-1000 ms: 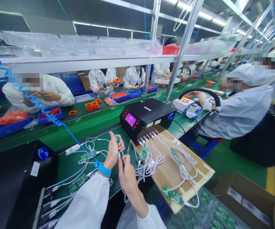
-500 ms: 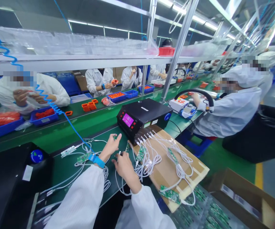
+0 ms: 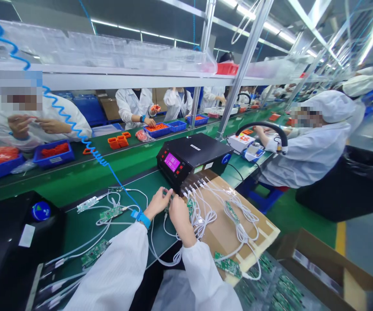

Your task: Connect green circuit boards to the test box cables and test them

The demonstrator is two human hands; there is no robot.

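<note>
My left hand (image 3: 159, 202) is closed in a pinch on a small circuit board (image 3: 164, 190), mostly hidden by the fingers. Close against it, my right hand (image 3: 179, 212) has its fingers curled inward at the same spot. A white cable (image 3: 152, 242) loops up to the two hands; the end at my right fingertips is hidden. Just below the hands, another green board (image 3: 167, 208) shows partly, with a plug at its lower end. A blue wrist strap (image 3: 144, 219) circles my left wrist, joined to a coiled blue cord (image 3: 121, 183).
A black test box (image 3: 194, 153) with a lit pink screen stands beyond my hands. Cabled boards (image 3: 228, 264) lie on a cardboard sheet (image 3: 264, 242) at right. More boards (image 3: 111, 213) and another black box (image 3: 21, 242) are at left. Co-workers sit across the line and at right.
My hands have come together: the left moved right and slightly down, the right moved up. The left thumb and fingers have closed inward. The view has shifted slightly.
</note>
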